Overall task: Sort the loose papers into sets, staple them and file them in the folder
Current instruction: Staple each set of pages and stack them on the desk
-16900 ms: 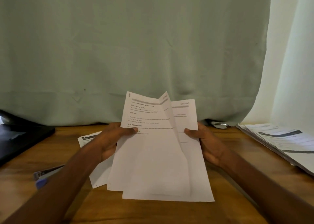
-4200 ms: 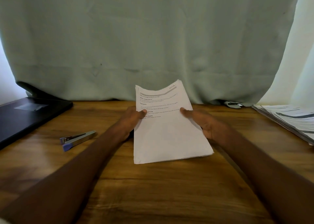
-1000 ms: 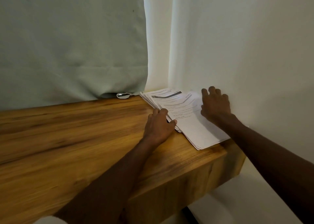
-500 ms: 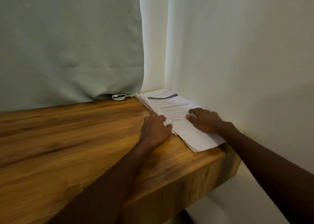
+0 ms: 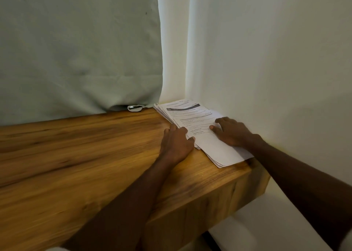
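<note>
we work at the far right corner of the wooden desk (image 5: 95, 155), where the paper stack (image 5: 215, 146) lies against the white wall (image 5: 266, 70), its sheets slightly fanned along the left edge.

hand state: our left hand (image 5: 176, 144) rests at the stack's left edge, fingers loosely bent and touching the sheet edges; whether the thumb has slipped under a sheet we cannot tell. our right hand (image 5: 232, 132) lies flat on the top sheet, fingers spread and pressing down. neither hand plainly holds anything.

step in hand, as we judge it: squaring the stack or drawing sheets from it for the next set.

procedure:
- keep the right palm light, so that the top sheets can slide without creasing.
- use the left fingertips to push the fanned edges flush, or to lift only the sheets wanted.
- check the headings before separating; the print is too blurred here to read.
- keep the near corner of the stack back from the desk's end.

a small silver object (image 5: 135, 108) lies under the curtain (image 5: 76, 50) hem, apart from the stack. stapler and folder are out of view.
</note>
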A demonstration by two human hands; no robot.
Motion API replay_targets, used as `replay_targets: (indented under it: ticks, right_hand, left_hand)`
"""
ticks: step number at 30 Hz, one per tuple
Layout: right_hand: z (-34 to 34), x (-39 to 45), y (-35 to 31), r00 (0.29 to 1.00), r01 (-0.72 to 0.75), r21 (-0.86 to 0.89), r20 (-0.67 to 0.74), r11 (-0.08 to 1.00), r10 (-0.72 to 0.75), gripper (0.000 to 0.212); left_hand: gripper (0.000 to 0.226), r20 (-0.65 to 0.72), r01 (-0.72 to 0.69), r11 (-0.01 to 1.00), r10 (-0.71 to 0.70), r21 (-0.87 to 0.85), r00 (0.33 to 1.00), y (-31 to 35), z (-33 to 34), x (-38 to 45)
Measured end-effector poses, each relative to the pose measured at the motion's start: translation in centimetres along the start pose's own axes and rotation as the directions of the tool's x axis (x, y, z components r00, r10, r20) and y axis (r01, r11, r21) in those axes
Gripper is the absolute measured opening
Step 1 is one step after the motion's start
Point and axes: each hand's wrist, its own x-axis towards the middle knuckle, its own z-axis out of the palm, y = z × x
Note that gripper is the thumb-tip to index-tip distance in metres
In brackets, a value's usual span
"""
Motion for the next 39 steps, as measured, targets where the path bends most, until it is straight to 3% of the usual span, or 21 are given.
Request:
replay_targets:
  ticks: [4, 8, 10, 14, 17, 19, 22, 27, 29, 32, 39]
  right_hand:
    - [-1.6, -0.5, -2.0, 0.967, 0.057, -0.077, -0.242, 0.995, -0.075, 0.053]
    - [-3.4, -1.8, -6.3, 0.929, 0.156, 0.073, -0.350, 0.985, -0.121, 0.044]
    - [-4.1, -3.1, -9.1, 0.910, 0.209, 0.206, -0.399, 0.956, -0.113, 0.040]
    - [-4.2, -5.7, -16.1, 0.904, 0.292, 0.373, -0.407, 0.881, -0.127, 0.034]
    - [-3.4, -6.8, -21.6, 0.920, 0.315, 0.452, -0.363, 0.835, -0.151, 0.033]
    - [-2.6, -7.0, -25.5, 0.922, 0.351, 0.452, -0.321, 0.820, -0.217, 0.032]
    - [-1.9, -7.0, -31.6, 0.913, 0.403, 0.516, -0.275, 0.756, -0.300, 0.031]
    - [-1.4, -7.6, -41.7, 0.888, 0.455, 0.556, -0.223, 0.695, -0.402, 0.030]
    - [-0.5, -8.3, -44.4, 0.865, 0.495, 0.479, -0.199, 0.725, -0.460, 0.032]
    - [0.5, -8.5, -45.4, 0.843, 0.535, 0.324, -0.144, 0.780, -0.518, 0.034]
    - [0.3, -8.8, -45.1, 0.833, 0.554, 0.307, -0.205, 0.774, -0.515, 0.030]
  left_hand:
    - [0.047, -0.101, 0.030, 0.970, -0.056, -0.242, 0.993, 0.3, -0.7, 0.1]
    - [0.029, -0.164, 0.105, 0.787, -0.254, -0.608, 0.953, 0.1, -2.3, -0.1]
    - [0.029, -0.185, 0.107, 0.774, -0.280, -0.624, 0.942, -0.3, -3.5, -0.6]
    - [0.029, -0.289, -0.019, 0.949, -0.076, -0.315, 0.954, -3.6, -7.3, -3.1]
    - [0.031, -0.281, -0.074, 0.997, 0.074, 0.010, 0.957, -9.3, -12.4, -6.4]
    - [0.032, -0.254, -0.027, 0.979, 0.079, 0.201, 0.964, -13.8, -16.8, -9.4]
    - [0.034, -0.271, 0.116, 0.926, -0.015, 0.358, 0.963, -19.2, -22.5, -13.8]
    - [0.037, -0.355, 0.314, 0.859, -0.169, 0.404, 0.919, -22.6, -26.7, -17.0]
    - [0.033, -0.338, 0.370, 0.836, -0.239, 0.405, 0.910, -23.3, -27.2, -16.9]
    - [0.028, -0.288, 0.353, 0.823, -0.241, 0.446, 0.927, -24.0, -27.8, -17.0]
    - [0.029, -0.282, 0.323, 0.805, -0.203, 0.498, 0.938, -25.9, -29.1, -18.7]
